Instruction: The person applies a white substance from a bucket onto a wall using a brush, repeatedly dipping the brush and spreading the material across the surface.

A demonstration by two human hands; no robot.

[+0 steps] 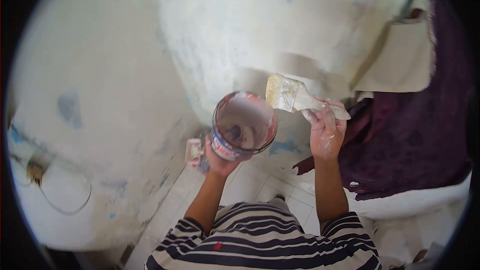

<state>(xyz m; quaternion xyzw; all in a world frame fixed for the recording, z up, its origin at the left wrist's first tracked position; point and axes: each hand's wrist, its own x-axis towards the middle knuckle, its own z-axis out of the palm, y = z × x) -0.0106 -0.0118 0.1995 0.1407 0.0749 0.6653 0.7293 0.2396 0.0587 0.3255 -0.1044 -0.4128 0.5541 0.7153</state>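
Patchy white wall [125, 70] ahead; brush loaded beside the paint cup.
I see the left hand [217, 157] gripping the cup [244, 126], the right hand [326, 135] closed on the brush [292, 96]; next stroke likely needs a steady reach.

Left hand [216, 157] under a cup [243, 126], centre. Brush [292, 96] in right hand [326, 132], just right of the cup, bristles by its rim. Wall [100, 95] left and far. Cloth [415, 135] at right. Tiled floor [250, 185] below, near.
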